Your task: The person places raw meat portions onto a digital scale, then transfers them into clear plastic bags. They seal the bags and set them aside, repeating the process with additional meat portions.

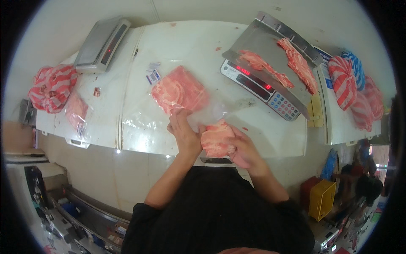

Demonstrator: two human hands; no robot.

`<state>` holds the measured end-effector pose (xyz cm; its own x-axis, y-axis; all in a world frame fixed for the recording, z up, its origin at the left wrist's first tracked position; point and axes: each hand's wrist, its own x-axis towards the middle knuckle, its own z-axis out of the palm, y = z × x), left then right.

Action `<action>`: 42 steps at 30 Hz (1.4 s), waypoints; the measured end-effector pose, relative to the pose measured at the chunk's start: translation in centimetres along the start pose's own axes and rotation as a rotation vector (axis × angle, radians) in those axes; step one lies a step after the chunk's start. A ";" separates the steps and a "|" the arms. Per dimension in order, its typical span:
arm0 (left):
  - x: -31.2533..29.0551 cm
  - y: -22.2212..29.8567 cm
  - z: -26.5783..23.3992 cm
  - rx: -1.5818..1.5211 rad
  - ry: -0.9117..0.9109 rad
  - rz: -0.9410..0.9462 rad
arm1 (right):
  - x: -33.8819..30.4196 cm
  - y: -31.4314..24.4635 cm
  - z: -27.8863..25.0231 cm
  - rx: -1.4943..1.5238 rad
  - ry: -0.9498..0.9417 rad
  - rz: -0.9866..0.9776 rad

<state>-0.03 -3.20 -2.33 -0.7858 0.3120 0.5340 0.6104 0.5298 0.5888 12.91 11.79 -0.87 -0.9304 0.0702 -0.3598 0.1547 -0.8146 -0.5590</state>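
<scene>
My right hand grips a folded bundle of thin, fatty pink meat slices just past the table's near edge. To its left, my left hand has its fingers bent onto the near edge of a clear plastic bag, and its thumb reaches toward the meat slices. Inside that bag, which lies flat on the white table, is a layer of sliced meat. Further right, more meat strips rest on the tilted steel pan of a digital scale with a lit red display.
A second scale stands at the back left. Near it are a red-and-white striped bag and a small clear pack of meat. Small packets lie beyond the open bag. Striped bags sit at the right; a yellow crate is below.
</scene>
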 end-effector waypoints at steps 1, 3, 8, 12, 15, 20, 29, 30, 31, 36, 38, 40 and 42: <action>-0.2 -0.3 0.9 -0.006 0.026 0.001 | 0.1 -0.1 -0.4 -0.009 -0.018 0.009; 0.1 -0.9 2.0 -0.001 0.057 -0.002 | -0.1 -1.1 -1.2 -0.007 0.023 0.033; -0.2 -1.5 2.4 0.095 0.106 -0.050 | -0.1 -2.2 -2.2 -0.067 -0.055 0.034; -1.5 -0.6 1.2 0.032 0.153 0.001 | 0.2 -1.8 -1.9 -0.023 -0.099 0.064; -2.7 -0.4 0.5 -0.003 0.202 -0.008 | 0.0 -2.2 -1.4 -0.006 -0.147 0.080; -3.9 0.1 2.4 -0.161 0.333 -0.179 | 0.5 -1.9 -2.7 -0.060 -0.099 0.047; -1.3 -0.6 4.4 -0.368 0.403 -0.572 | 0.3 -2.3 -2.5 -0.083 -0.048 0.037; -1.2 -0.5 4.4 -0.348 0.369 -0.531 | 0.2 -2.3 -2.6 -0.086 -0.053 0.049; -1.1 -0.4 4.3 -0.328 0.335 -0.490 | 0.1 -2.3 -2.7 -0.090 -0.058 0.061; -4.0 0.8 2.9 -0.154 0.178 -0.363 | -0.4 -2.5 -3.3 -0.068 -0.074 0.116; -5.9 1.6 1.6 -0.166 0.072 -0.403 | -0.4 -2.4 -3.4 -0.037 -0.090 0.140; -6.6 1.5 0.4 0.054 0.021 -0.275 | 0.0 -2.3 -2.5 0.007 -0.113 0.163; -6.3 2.0 -0.4 0.158 0.027 -0.189 | 0.8 -1.0 -2.4 0.035 -0.064 0.125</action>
<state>6.19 -4.36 -4.27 -0.8802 0.1757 0.4409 0.4282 0.6944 0.5783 12.80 14.05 -2.33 -0.9240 -0.0686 -0.3762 0.2600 -0.8341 -0.4864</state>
